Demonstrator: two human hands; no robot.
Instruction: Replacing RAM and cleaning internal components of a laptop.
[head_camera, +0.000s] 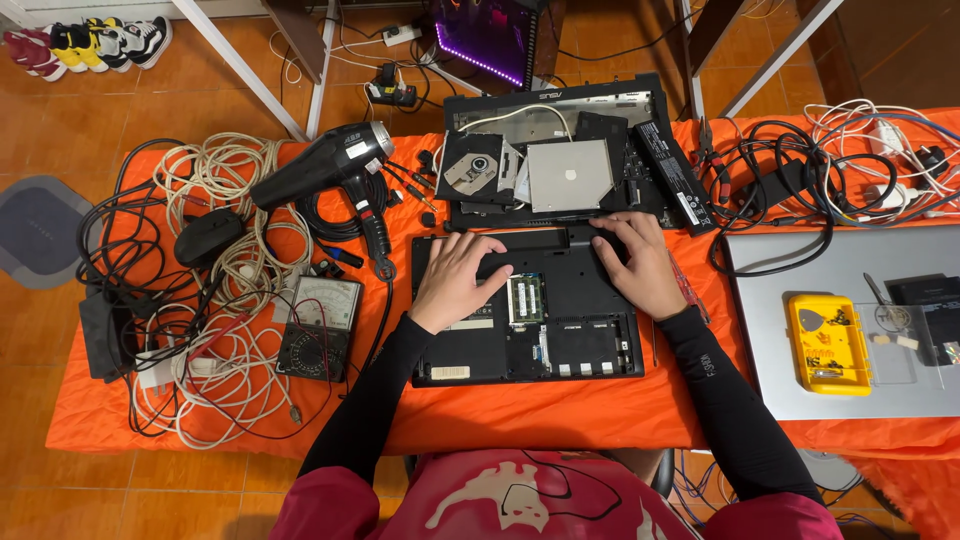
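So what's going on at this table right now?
A person sits at an orange-covered table with both hands flat on an upturned black laptop. The left hand lies near its open memory bay, the right hand along its far edge. Beyond lie a second opened laptop shell, a silver optical drive and a long black battery. A heat gun, multimeter and tangled cables sit alongside.

A white rectangular label (450, 372) sits at the near-left corner of the overturned laptop base (590, 300). A pale meter dial face (329, 300) lies left. A purple-lit screen (483, 35) stands far, centre.
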